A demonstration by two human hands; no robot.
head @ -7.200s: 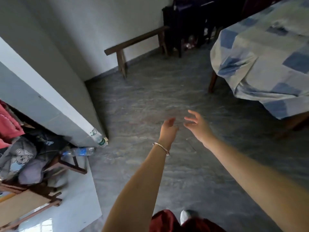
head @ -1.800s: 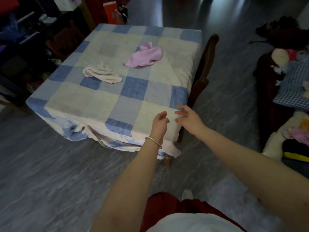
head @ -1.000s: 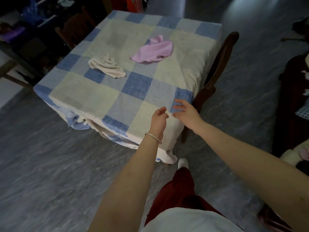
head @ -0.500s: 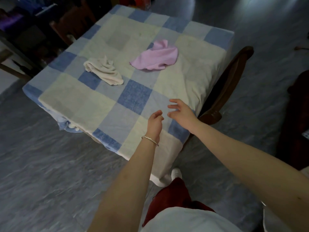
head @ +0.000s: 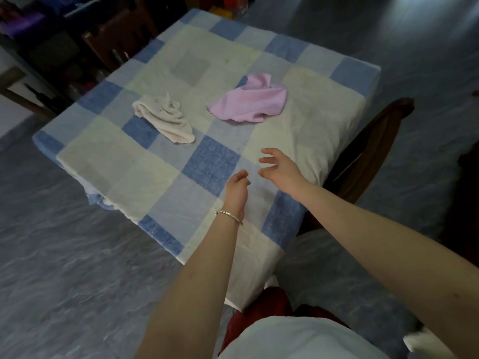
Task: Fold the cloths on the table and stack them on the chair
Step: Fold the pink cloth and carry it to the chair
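Two crumpled cloths lie on a table (head: 124, 174) covered in a blue and cream check cloth. A pink cloth (head: 251, 102) sits towards the far right; a cream cloth (head: 166, 119) lies to its left. My left hand (head: 237, 193), with a thin bracelet on the wrist, hovers over the near corner with fingers loosely curled, holding nothing. My right hand (head: 281, 168) is just beside it, fingers spread and empty, nearer the pink cloth. A dark wooden chair (head: 373, 146) stands tucked against the table's right side; its seat is hidden.
Grey marbled floor surrounds the table on the left and near sides. Dark furniture and a second wooden chair (head: 116, 40) stand beyond the table's far left. My red trousers and white top show at the bottom.
I have turned from a wall and bench to the table and walked up to it. Both hands have come forward over the near corner, staying empty; the cloths have not moved.
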